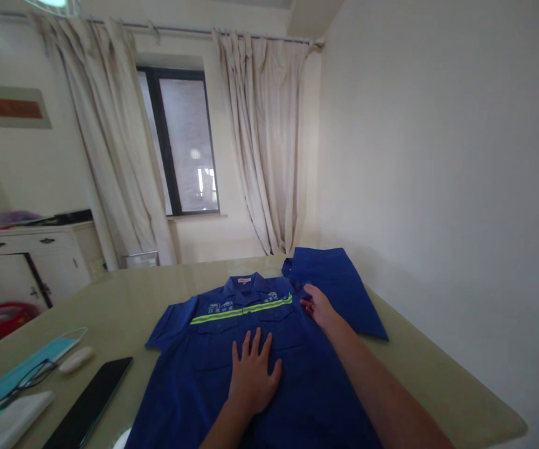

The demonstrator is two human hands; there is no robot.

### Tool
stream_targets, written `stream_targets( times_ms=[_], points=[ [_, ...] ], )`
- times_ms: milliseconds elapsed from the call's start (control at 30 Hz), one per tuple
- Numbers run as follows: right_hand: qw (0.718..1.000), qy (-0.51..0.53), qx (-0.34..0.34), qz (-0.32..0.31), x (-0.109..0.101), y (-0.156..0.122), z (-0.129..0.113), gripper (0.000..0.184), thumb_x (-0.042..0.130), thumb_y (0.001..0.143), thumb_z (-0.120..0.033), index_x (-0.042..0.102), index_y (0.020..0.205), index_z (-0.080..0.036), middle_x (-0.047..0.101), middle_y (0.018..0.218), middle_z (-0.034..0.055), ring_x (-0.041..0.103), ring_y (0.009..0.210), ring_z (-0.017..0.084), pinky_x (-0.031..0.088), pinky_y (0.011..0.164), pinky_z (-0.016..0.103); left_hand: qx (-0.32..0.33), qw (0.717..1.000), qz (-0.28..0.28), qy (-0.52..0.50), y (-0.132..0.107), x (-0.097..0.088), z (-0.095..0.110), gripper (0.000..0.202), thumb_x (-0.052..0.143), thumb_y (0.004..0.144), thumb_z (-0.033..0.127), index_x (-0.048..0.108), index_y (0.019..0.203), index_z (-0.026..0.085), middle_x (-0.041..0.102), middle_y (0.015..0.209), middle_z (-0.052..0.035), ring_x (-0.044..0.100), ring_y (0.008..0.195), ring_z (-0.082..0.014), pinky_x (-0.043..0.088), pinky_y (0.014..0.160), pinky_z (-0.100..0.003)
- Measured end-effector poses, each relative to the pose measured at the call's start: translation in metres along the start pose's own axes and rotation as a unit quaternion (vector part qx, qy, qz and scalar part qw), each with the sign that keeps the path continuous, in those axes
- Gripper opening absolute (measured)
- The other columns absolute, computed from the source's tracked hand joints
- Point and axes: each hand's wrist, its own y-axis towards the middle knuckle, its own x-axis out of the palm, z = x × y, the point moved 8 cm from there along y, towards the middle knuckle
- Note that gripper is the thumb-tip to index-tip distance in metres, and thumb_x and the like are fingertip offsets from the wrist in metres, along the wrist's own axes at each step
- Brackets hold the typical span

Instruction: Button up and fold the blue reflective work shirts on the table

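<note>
- Fingers (246,343) of our left hand (252,377) are spread and straight, palm down on the front of a blue short-sleeved shirt (208,374).
- We see the shirt laid out on a pale green tabletop (129,299), its collar pointing away from us and its lower part running out of view. White printing and a bright yellow-green stripe cross the chest.
- To our left are a dark, flat, phone-like slab (92,399), a white case (14,421), eyeglasses (30,378), a light blue face mask (21,373) and a small rounded white object (76,360).
- Our right hand (319,308) is at the shirt's right-hand shoulder as we look, fingers partly bent; we cannot tell whether they pinch the fabric.
- Just beyond that hand lies more blue cloth (330,274), folded, near the wall (438,187).
- Farther off, we see a white cabinet (58,249) at left, then cream curtains (269,137) flanking a dark-framed window (188,137).
</note>
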Motion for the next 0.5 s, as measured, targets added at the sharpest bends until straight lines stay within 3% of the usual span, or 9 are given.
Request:
stream_targets(
  times_ms=[100, 167, 367, 500],
  points=[
    [0.997, 0.021, 0.072, 0.032, 0.002, 0.013, 0.012, 0.032, 0.062, 0.099, -0.040, 0.062, 0.121, -0.017, 0.067, 0.113, 0.0066, 0.068, 0.090, 0.018, 0.059, 0.077, 0.036, 0.001, 1.000, 0.001, -0.010, 0.000, 0.001, -0.001, 0.067, 0.031, 0.096, 0.061, 0.036, 0.156, 0.033, 0.029, 0.167, -0.0053, 0.020, 0.155, -0.0368, 0.010, 0.121, -0.068],
    [0.994, 0.033, 0.093, 0.056, -0.005, 0.019, 0.014, 0.032, 0.063, 0.099, -0.037, 0.061, 0.123, -0.017, 0.066, 0.117, 0.0067, 0.067, 0.094, 0.019, 0.060, 0.080, 0.038, 0.000, 1.000, -0.002, -0.016, 0.000, 0.002, -0.002, 0.068, 0.031, 0.095, 0.063, 0.036, 0.156, 0.033, 0.028, 0.167, -0.0048, 0.019, 0.155, -0.0361, 0.009, 0.122, -0.067],
    [0.986, 0.052, 0.085, 0.137, -0.050, 0.031, 0.019, 0.042, 0.076, 0.087, -0.031, 0.063, 0.124, -0.016, 0.070, 0.087, 0.0020, 0.067, 0.075, 0.015, 0.056, 0.065, 0.024, 0.000, 0.999, 0.005, -0.033, -0.001, 0.004, -0.002, 0.064, 0.032, 0.096, 0.061, 0.037, 0.155, 0.038, 0.030, 0.167, -0.0009, 0.019, 0.155, -0.0327, 0.006, 0.123, -0.064],
    [0.983, 0.062, 0.111, 0.131, -0.060, 0.041, 0.029, 0.035, 0.068, 0.095, -0.036, 0.062, 0.124, -0.017, 0.069, 0.112, 0.0063, 0.068, 0.092, 0.019, 0.059, 0.079, 0.035, 0.000, 0.999, 0.013, -0.042, -0.002, 0.003, -0.001, 0.063, 0.034, 0.095, 0.061, 0.038, 0.154, 0.039, 0.032, 0.166, -0.0007, 0.021, 0.155, -0.0327, 0.006, 0.123, -0.064]
  ],
)
